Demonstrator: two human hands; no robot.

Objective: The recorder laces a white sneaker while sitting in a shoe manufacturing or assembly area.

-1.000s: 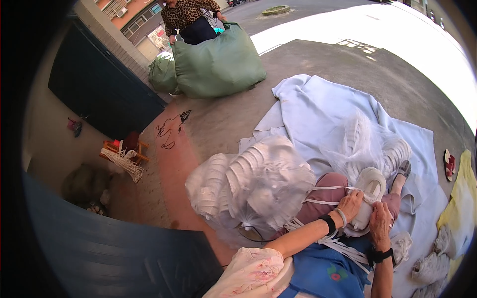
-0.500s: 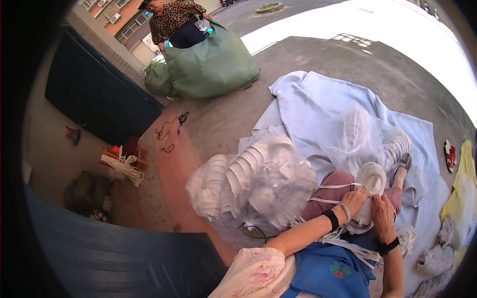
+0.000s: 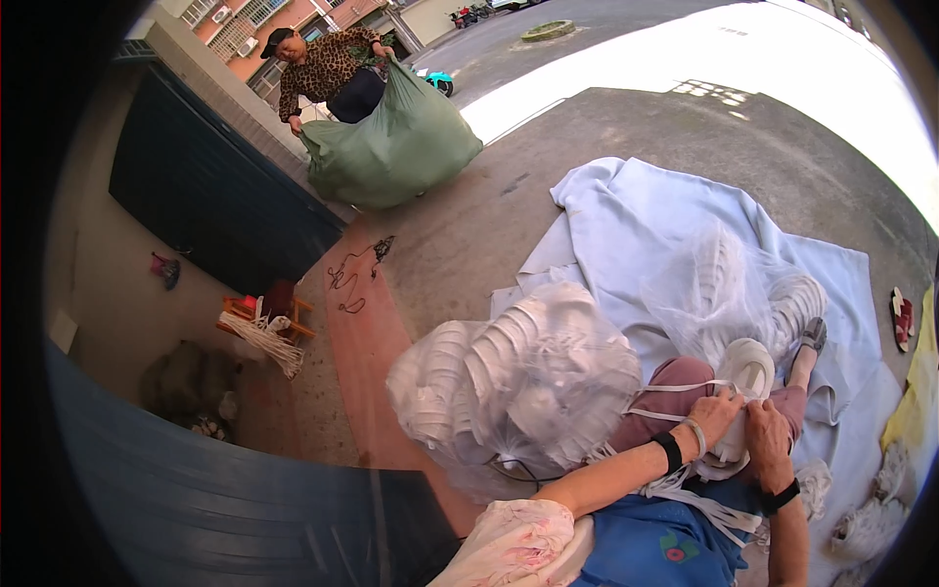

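Note:
A white shoe (image 3: 745, 368) rests across my lap with its toe pointing away from me. My left hand (image 3: 718, 413) is closed at the laced part of the shoe, pinching a white shoelace (image 3: 675, 390) whose loose length trails left over the mauve trouser leg. Close beside it, my right hand (image 3: 770, 436) is also closed, fingertips pressed together on the lace at the shoe's right side. The fingers partly cover the eyelets. More white laces (image 3: 699, 501) lie in a bunch on my blue apron (image 3: 655, 538).
Clear plastic bags of stacked white shoes (image 3: 528, 377) stand to the left and ahead (image 3: 724, 284) on a pale blue sheet (image 3: 665, 205). A person (image 3: 328, 73) holds a big green sack (image 3: 396, 147) near a dark door (image 3: 215, 186). A wooden stool (image 3: 293, 318) bears laces.
My view has shifted slightly, and both hands stay at the shoe. The person at the back has moved the green sack leftward, gripping its raised top.

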